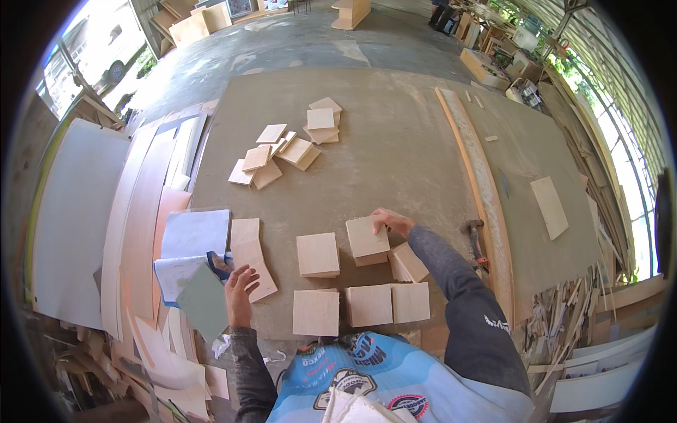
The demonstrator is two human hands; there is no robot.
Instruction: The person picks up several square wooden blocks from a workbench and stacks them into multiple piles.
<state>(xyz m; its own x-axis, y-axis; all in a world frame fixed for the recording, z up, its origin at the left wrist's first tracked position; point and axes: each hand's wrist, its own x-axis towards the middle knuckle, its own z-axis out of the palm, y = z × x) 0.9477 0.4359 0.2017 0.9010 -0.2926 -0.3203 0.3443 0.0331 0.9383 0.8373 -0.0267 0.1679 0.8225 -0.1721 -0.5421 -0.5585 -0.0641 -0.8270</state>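
Observation:
Square pale plywood pieces stand in several stacks on the brown work table (395, 141), close to my body. My right hand (393, 221) grips the far right corner of the top square wooden piece (365, 236), which lies on a stack; the fingertips under its edge are hidden. A tilted stack (407, 263) leans just to its right. My left hand (241, 292) is raised with fingers loosely bent and apart, holding nothing. Beside it lie a bent-looking light wood panel (248, 254), an open notebook (194, 240) and a grey-green board (204, 303).
Loose wooden squares (268, 158) lie scattered farther off. A long wooden strip (479, 190) runs along the right side, a hammer (476, 243) next to it. Offcuts (571, 324) pile up at the right; long panels (141, 225) lie at the left.

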